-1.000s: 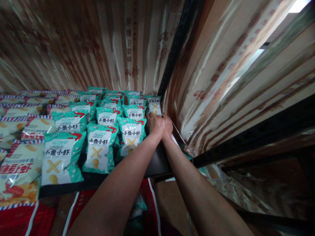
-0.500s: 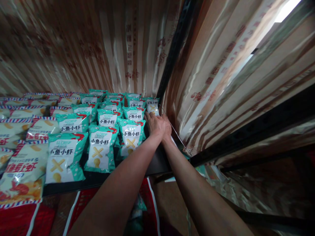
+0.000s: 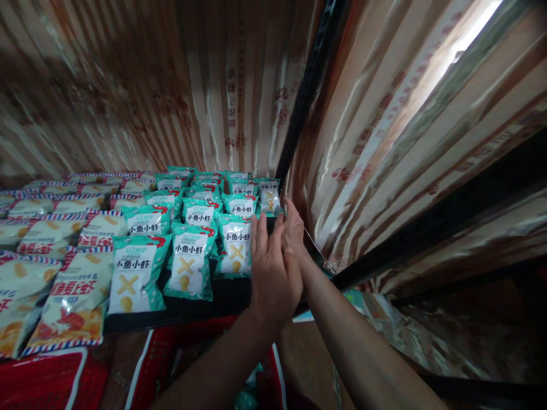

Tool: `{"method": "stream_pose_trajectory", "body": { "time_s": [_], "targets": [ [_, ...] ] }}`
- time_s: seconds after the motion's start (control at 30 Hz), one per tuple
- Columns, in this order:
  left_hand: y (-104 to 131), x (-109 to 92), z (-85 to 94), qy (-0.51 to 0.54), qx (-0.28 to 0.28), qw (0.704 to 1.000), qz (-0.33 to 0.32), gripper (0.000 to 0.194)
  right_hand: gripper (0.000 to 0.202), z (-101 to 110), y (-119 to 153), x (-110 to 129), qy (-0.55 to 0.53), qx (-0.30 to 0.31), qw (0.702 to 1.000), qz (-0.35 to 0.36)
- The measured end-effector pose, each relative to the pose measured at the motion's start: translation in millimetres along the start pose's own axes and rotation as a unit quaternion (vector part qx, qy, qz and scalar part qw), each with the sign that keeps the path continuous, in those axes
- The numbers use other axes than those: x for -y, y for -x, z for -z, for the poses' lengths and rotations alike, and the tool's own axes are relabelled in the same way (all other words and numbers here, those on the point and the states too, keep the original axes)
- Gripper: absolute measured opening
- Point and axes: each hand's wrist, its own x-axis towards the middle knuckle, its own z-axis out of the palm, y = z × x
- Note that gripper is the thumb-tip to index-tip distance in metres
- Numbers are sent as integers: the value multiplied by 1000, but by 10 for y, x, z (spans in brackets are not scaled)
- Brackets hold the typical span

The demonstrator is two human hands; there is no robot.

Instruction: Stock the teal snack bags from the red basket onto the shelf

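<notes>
My left hand (image 3: 276, 273) is stretched out flat with its fingers forward, its fingertips over the right edge of a green-and-white snack bag (image 3: 234, 245) in the front row. Whether it presses on that bag I cannot tell. My right hand (image 3: 294, 228) lies just beyond, fingers extended along the shelf's right side, partly covered by the left hand. Neither palm shows anything held. Past the fingertips, another green snack bag (image 3: 269, 196) stands upright in the back corner. More green bags (image 3: 190, 262) stand in rows to the left.
Cream snack bags with striped edges (image 3: 74, 296) fill the left of the black shelf (image 3: 233, 296). Red baskets (image 3: 47, 378) sit below it. A black upright post (image 3: 299, 108) and a thin wire (image 3: 314, 242) border the right corner, with plastic sheeting (image 3: 239, 108) behind.
My left hand has drawn back toward the shelf's front, its fingers now straight. My right hand has stayed near the right edge. The view has shifted slightly left.
</notes>
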Motion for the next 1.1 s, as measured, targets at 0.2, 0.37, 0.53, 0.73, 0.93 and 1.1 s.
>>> {"method": "stream_pose_trajectory", "body": {
  "time_s": [0.2,0.37,0.53,0.73,0.93,1.1],
  "targets": [
    [539,228,471,-124,-2,992,-28,48,44,100,-429,342,0,-5,1000,-12],
    [527,328,452,-174,7,983,-62,53,43,72,-676,505,29,48,998,20],
    [349,307,501,-184,18,981,-62,53,45,37,-960,560,57,99,993,11],
    [287,354,501,-181,5,982,-60,55,39,-59,-1270,667,96,204,974,39],
    [287,466,464,-196,-10,978,-76,56,36,-263,-1518,783,118,271,953,66],
    [273,472,438,-192,-16,978,-75,58,38,-452,-1649,774,140,316,935,81]
  ]
}}
